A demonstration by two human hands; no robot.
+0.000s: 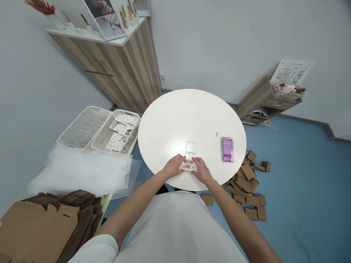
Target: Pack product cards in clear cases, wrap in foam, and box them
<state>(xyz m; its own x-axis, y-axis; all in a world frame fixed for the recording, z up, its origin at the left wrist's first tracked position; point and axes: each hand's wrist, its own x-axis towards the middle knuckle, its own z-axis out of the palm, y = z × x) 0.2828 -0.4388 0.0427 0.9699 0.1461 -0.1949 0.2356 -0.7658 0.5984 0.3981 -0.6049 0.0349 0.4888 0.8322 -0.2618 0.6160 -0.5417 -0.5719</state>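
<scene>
At the near side of the white round table (192,113), a small card of press-on nails (188,164) lies between my two hands, with rows of reddish nails on it. My left hand (174,166) grips its left edge with thumb and fingers. The right edge is held the same way by my right hand (201,170). A clear plastic case (192,147) with its lid raised is just beyond the card. Whether the card sits inside the case's lower half I cannot tell.
A blurred purple item (227,149) lies on the table's right side. White baskets (115,131) of cards and clear packaging stand left, beside white sheets (79,171) and stacked flat cardboard (41,226). Small brown boxes (246,184) cover the floor at right. A wooden cabinet (131,69) stands behind.
</scene>
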